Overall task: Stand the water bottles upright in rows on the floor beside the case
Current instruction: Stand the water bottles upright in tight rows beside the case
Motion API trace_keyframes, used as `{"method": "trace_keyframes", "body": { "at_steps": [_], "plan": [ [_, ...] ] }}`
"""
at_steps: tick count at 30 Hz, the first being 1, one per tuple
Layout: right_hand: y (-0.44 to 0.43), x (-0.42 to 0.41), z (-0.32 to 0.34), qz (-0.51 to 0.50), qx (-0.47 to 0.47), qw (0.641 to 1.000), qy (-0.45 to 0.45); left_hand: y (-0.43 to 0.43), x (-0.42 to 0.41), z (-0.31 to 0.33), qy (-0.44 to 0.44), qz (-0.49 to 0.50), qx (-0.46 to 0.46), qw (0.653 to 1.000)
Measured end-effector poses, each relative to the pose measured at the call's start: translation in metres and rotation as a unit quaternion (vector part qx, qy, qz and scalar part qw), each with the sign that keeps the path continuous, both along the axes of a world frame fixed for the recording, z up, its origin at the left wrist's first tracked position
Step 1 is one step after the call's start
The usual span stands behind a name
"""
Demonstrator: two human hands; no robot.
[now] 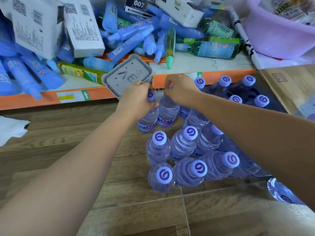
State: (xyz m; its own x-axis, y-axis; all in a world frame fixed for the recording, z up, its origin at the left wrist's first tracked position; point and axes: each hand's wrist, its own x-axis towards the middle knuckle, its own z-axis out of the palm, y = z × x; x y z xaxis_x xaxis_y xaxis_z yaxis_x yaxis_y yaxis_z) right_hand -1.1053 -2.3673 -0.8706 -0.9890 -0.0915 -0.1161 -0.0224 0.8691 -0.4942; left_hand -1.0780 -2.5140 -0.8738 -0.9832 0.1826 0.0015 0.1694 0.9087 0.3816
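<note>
Two necks gripped at 12 o'clock of the rows (184,150): left hand (136,102) fingers round left bottle (147,120), right hand (180,90) round right bottle (167,112), both upright.

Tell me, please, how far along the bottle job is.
Done: several standing bottles form rows on the floor. In hand: the left hand grips the left bottle and the right hand the right bottle, both near the cap. Left: at least five case bottles sit inside the case.

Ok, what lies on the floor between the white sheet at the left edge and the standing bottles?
Bare wooden floor; the head view shows only the left forearm crossing above it, between the white sheet and the bottles.
</note>
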Motion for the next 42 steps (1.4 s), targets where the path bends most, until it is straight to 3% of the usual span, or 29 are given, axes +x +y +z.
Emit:
{"method": "trace_keyframes", "body": {
  "at_steps": [6,12,21,30,42],
  "plan": [
    [0.011,0.0,0.005,-0.004,-0.018,1.0,-0.006,0.005,-0.001,-0.003,-0.003,-0.012,0.027,1.0],
    [0.009,-0.001,0.008,0.036,0.03,0.999,-0.005,0.004,0.003,-0.004,-0.001,-0.045,0.034,0.998],
    [0.01,-0.008,0.009,0.023,0.044,0.999,0.02,0.013,0.005,-0.007,0.001,-0.069,0.038,0.997],
    [0.005,-0.008,0.018,0.042,0.053,0.998,-0.009,0.025,0.009,-0.003,-0.026,-0.089,0.072,0.993],
    [0.006,-0.015,0.022,-0.02,-0.007,0.999,-0.043,0.044,0.012,0.002,-0.048,-0.114,0.115,0.986]
  ]
}}
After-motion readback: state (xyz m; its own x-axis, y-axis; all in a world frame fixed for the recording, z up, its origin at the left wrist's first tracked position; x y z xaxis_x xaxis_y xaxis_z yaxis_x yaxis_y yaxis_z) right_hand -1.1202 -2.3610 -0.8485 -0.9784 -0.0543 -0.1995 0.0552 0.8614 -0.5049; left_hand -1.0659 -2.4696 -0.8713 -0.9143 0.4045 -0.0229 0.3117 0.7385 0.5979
